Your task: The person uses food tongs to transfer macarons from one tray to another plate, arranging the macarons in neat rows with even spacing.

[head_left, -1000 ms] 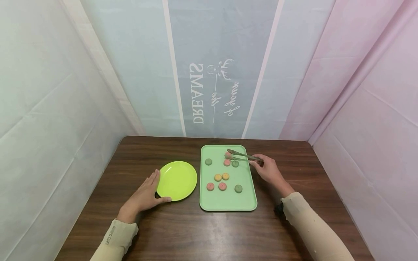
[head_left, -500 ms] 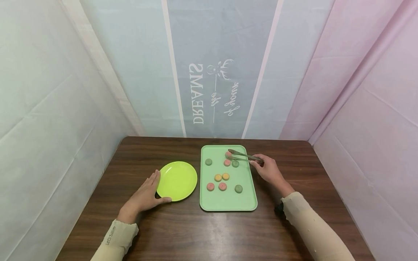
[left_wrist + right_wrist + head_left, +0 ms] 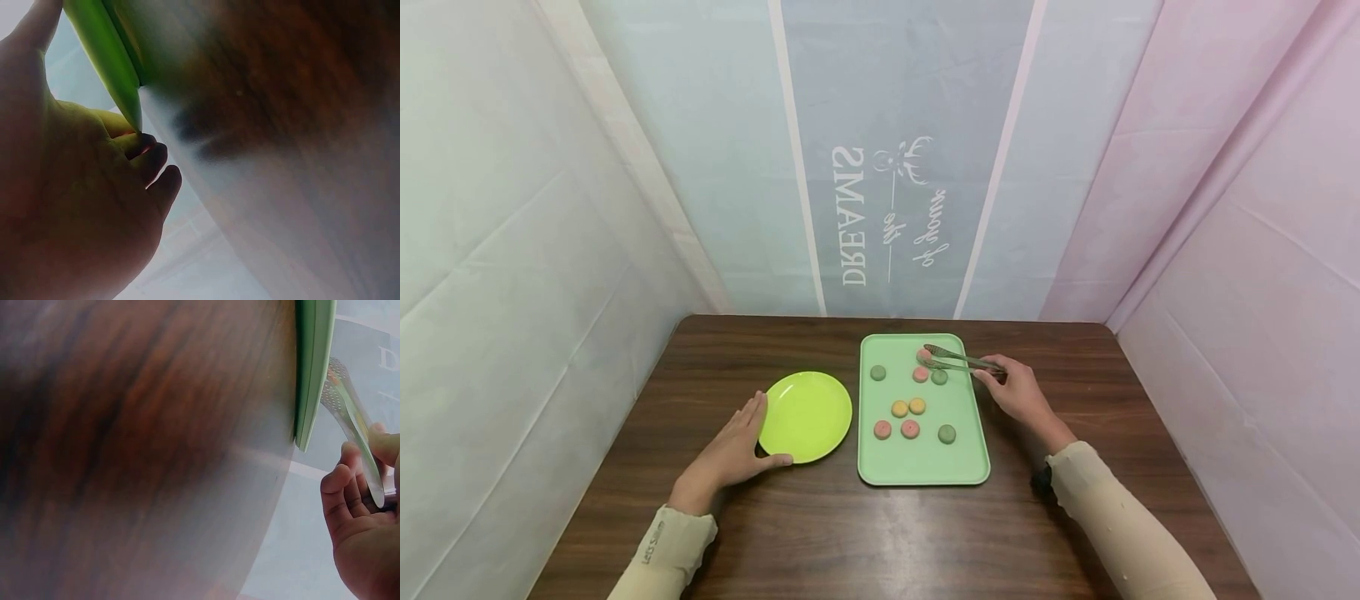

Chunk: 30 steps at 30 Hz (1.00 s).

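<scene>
My left hand (image 3: 727,448) rests at the near-left rim of a lime-green plate (image 3: 808,417), fingers straight along its side and thumb at the front edge. In the left wrist view the fingers touch the rim of that plate (image 3: 109,62). My right hand (image 3: 1018,390) holds metal tongs (image 3: 957,355) over the far right of a pale green tray (image 3: 887,468). The perforated tips stand on either side of a pink macaron (image 3: 924,356); whether they squeeze it cannot be told. Close by lie another pink macaron (image 3: 921,375) and a green macaron (image 3: 939,377).
Elsewhere on the tray lie two yellow macarons (image 3: 908,407), two pink ones along the front, a green macaron (image 3: 947,434) at front right and a green macaron (image 3: 877,373) at far left. The dark wooden table (image 3: 865,542) meets hanging cloth (image 3: 917,100) behind.
The view shifts very slightly. Both hands, the tongs, plate and macarons otherwise look the same as before.
</scene>
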Each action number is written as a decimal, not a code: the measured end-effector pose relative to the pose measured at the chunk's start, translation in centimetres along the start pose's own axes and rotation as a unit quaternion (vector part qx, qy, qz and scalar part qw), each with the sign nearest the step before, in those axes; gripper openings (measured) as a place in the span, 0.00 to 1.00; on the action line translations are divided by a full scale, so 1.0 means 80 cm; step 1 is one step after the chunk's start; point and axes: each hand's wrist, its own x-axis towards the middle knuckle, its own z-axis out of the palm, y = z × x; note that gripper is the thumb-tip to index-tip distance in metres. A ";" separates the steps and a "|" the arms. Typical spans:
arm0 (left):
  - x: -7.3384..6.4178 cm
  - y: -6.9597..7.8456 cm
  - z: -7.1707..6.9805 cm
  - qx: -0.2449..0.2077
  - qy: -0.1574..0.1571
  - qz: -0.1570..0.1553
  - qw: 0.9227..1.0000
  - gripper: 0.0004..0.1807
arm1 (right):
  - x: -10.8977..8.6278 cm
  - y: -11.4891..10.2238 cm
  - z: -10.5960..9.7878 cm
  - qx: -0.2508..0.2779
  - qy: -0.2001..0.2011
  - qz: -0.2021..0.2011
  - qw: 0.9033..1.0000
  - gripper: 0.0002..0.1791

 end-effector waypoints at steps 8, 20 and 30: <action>0.000 0.003 -0.001 -0.005 -0.002 0.001 1.000 0.73 | 0.001 -0.002 0.000 -0.003 0.009 -0.013 1.000 0.20; -0.001 0.002 -0.002 -0.001 -0.003 0.000 1.000 0.73 | 0.000 -0.006 0.002 0.006 0.017 -0.025 1.000 0.18; -0.003 0.007 -0.008 -0.007 -0.004 -0.002 1.000 0.73 | 0.001 -0.015 0.001 0.014 0.019 -0.032 0.999 0.19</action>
